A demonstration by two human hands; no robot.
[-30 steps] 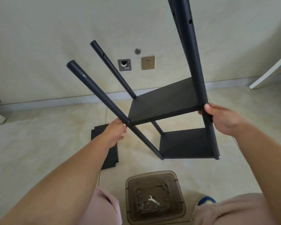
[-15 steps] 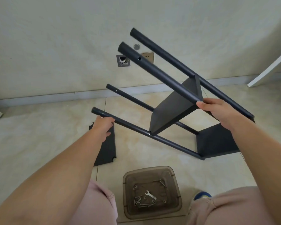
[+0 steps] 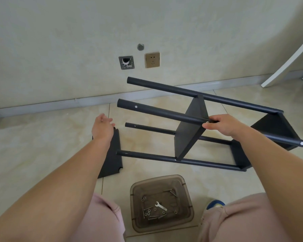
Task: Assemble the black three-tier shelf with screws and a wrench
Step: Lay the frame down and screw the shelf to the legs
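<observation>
Shelf frame (image 3: 189, 135) lies on its side on the tiled floor (image 3: 42, 145), four black poles running left to right, two panels fixed between them. Right hand (image 3: 222, 125) grips the upper near pole beside the middle panel, fingers curled round it. Left hand (image 3: 102, 127) hovers with fingers relaxed and spread, holding nothing, above the loose third panel (image 3: 113, 154) flat on the floor. Brown plastic bin (image 3: 185, 191) near the knees holds the wrench (image 3: 161, 206) and screws (image 3: 153, 217).
</observation>
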